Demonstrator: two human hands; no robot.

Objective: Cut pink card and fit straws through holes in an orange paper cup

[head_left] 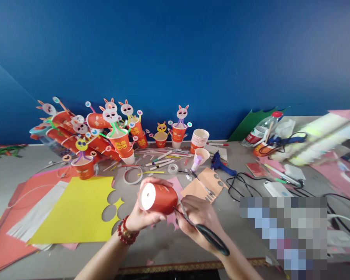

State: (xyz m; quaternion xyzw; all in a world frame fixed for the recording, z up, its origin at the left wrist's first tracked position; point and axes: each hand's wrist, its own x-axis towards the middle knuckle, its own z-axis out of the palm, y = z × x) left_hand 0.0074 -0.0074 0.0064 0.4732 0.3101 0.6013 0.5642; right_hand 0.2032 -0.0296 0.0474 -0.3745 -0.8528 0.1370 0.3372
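A red paper cup (163, 199) lies tilted on its side in my left hand (144, 216), its white base turned to the left. A small dark hole shows in that base. My fingers wrap around the cup from above and below. My right hand (200, 216) is closed on a pair of scissors (211, 239) with a black handle. Their blades meet the cup's right side near the rim; whether they cut into it I cannot tell. Beneath the hands lies pink paper (175, 184) with cut-out edges.
Several rabbit-faced paper-cup figures (118, 140) crowd the back left. Yellow paper (72, 210) with round holes lies left. Behind the hands are a tape roll (132, 175), markers (161, 164) and stacked cups (198, 140). A blue glue gun (223, 165) and black cables (245, 184) are right.
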